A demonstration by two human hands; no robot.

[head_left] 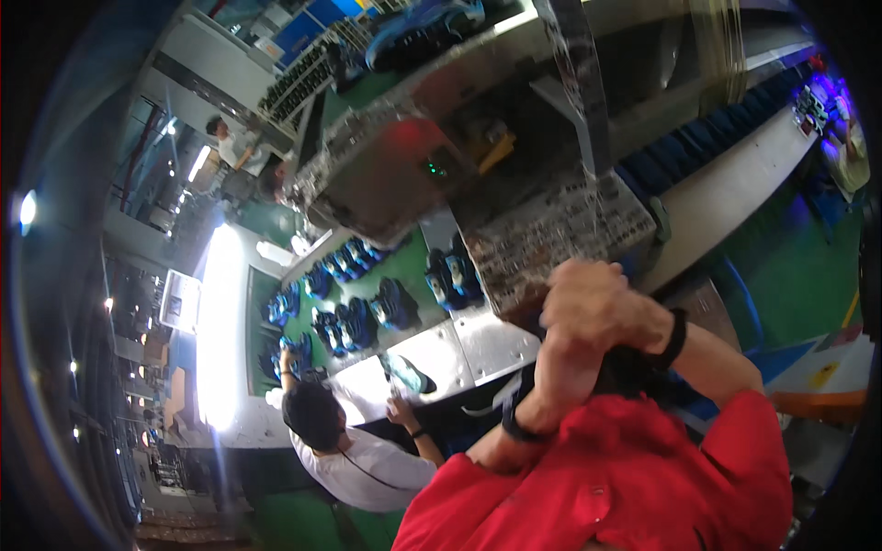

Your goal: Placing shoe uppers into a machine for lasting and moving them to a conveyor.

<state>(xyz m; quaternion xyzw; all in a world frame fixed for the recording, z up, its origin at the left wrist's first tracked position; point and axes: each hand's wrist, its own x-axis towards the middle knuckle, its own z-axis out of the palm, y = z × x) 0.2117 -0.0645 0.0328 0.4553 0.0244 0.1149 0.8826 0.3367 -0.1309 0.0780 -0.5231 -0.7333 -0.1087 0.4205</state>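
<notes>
Clasped together above my red shirt front are my left hand [567,360] and my right hand [627,317]. Their fingers are folded closed against each other and a little smeared by motion. No object shows in either one, though the space between the palms is hidden. Each wrist wears a dark band. Just beyond the hands stands a machine block [565,241] with a worn, wrapped surface; I cannot tell whether they touch it.
On my left a person in a white shirt [367,468] handles a shoe [407,374] at a metal-edged bench. Several blue-black shoes [349,323] stand on a green conveyor [418,298]. A metal post [579,83] rises beyond the block. A row of dark items [707,138] lines the far right.
</notes>
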